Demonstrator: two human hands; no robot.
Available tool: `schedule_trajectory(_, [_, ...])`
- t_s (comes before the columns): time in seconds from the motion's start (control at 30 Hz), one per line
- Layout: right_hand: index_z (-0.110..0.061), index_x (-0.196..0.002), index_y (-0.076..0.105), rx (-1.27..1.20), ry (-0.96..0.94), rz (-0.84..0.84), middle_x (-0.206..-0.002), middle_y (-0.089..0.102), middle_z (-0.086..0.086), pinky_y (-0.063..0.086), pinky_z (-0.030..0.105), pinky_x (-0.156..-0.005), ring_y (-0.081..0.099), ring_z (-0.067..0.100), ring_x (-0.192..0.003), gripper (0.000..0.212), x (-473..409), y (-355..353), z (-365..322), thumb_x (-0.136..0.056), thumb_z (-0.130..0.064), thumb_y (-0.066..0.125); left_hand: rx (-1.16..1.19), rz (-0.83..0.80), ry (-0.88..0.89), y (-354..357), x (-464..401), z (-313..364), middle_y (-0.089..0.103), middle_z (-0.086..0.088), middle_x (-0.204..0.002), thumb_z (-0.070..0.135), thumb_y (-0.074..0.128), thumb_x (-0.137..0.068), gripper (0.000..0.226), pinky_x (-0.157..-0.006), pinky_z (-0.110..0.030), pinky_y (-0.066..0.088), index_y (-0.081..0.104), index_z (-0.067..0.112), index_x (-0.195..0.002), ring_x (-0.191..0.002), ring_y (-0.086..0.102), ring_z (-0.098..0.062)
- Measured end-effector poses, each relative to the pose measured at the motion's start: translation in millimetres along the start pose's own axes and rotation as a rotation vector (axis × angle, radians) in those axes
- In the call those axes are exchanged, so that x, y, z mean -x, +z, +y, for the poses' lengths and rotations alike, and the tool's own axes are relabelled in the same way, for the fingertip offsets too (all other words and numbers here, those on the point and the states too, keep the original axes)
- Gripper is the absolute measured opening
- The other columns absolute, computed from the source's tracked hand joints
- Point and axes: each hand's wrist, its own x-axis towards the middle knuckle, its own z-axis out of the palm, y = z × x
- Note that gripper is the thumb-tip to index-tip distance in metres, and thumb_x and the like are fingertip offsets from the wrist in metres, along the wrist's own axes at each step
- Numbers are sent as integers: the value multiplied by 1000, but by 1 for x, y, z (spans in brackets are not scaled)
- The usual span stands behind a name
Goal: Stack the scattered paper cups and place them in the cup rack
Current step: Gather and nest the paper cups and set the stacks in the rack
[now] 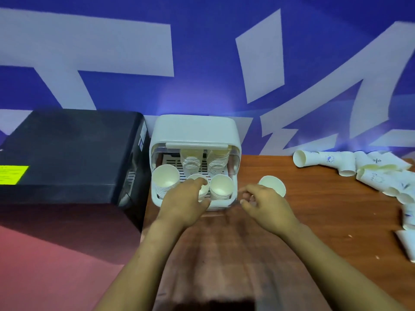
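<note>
A white cup rack (195,131) with a domed top and a slatted floor stands at the back of the wooden tabletop (325,221), against a blue wall with pale lettering (202,63) and just right of a black box (67,153) bearing a yellow label. Inside the rack, two stacks of paper cups stand at the rear (203,159), and three more sit along the front: a left stack (165,179), a middle stack (201,187) and a right stack (221,186), all mouth-up. The left hand (186,198) reaches into the front of the rack and grasps the middle stack, fingers curled over its rim and thumb low against the rack's front edge. The right hand (261,202) hovers over the tabletop just right of the rack, its fingers loosely curled and grasping nothing. Just behind that hand a single paper cup (272,184) stands on the tabletop, mouth facing the camera; whether the hand touches it cannot be told. Well to the right, scattered paper cups (350,162) lie on their sides in a loose heap that runs along the tabletop's far right edge, several showing small blue printed marks.
</note>
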Motion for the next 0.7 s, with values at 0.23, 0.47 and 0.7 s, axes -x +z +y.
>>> schedule_trajectory(0.23, [-33,-110,62,-22,13,-2,-95,64,-14,50,27,-77,59,7,-87,25,33,-21,24,-86,-32,54,33,-19,-34,20,34,38,56,6,-129,35,57,-88,43,-95,-31,44,49,28,-130,-118,51,-15])
schedule_trajectory(0.47, [-33,-110,61,-55,-72,21,-99,64,-16,49,28,-78,60,6,-91,26,71,-66,106,-85,-31,57,104,96,-62,57,52,133,61,7,-121,34,60,-85,40,-90,-29,45,53,29,-124,-112,56,-12])
schedule_trajectory(0.7, [-31,-109,62,-45,-45,-3,-95,62,-15,49,28,-79,59,5,-88,24,112,-111,228,-86,-32,58,108,55,-68,120,52,241,60,15,-111,38,62,-85,36,-88,-29,47,54,34,-120,-103,57,-9])
